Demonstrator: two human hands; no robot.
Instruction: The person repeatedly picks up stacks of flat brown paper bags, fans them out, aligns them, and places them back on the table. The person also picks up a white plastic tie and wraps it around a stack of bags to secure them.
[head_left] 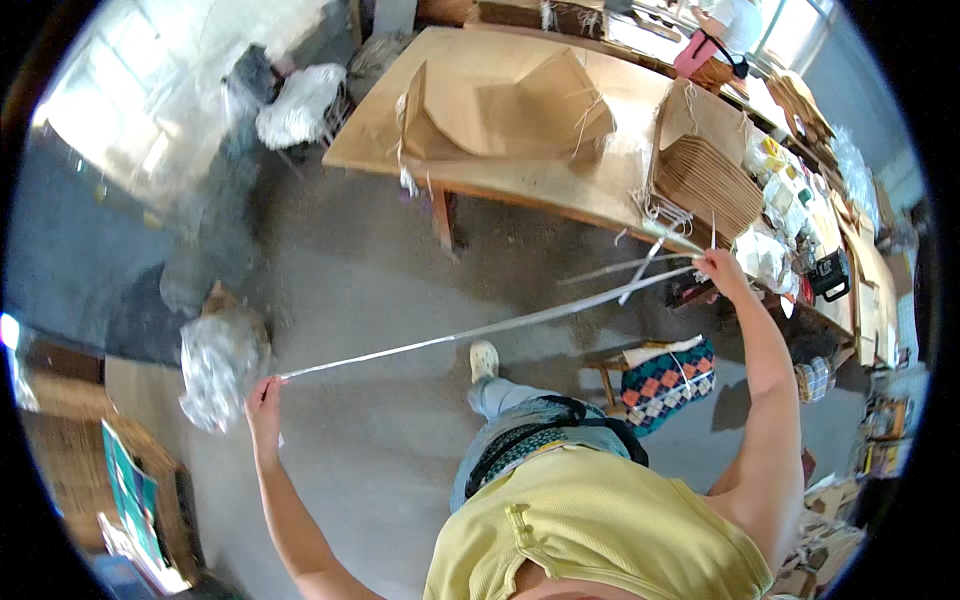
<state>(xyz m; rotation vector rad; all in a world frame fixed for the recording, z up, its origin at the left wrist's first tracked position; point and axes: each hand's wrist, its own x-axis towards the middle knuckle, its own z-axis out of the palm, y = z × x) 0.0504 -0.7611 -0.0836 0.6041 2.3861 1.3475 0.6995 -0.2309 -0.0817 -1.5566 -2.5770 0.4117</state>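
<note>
A long white plastic strap (480, 330) stretches across in front of me, pulled fairly straight between my two hands. At the left, my left hand (263, 400) pinches one end of it between the fingers. My right hand (722, 268) is closed round the strap on the other side, near the table's front corner. Loose lengths of the same strip hang and fork just left of my right hand. Beyond it, a stack of folded brown cardboard (705, 185) lies on the wooden table (530, 190), with white strips trailing from its near side.
An opened brown cardboard piece (500, 110) lies further along the table. A stool with a checked cushion (668, 385) stands by my right leg. Bundled clear plastic (222, 370) sits on the floor beyond my left hand. A black mug (829, 275) stands right; another person (738, 25) is far back.
</note>
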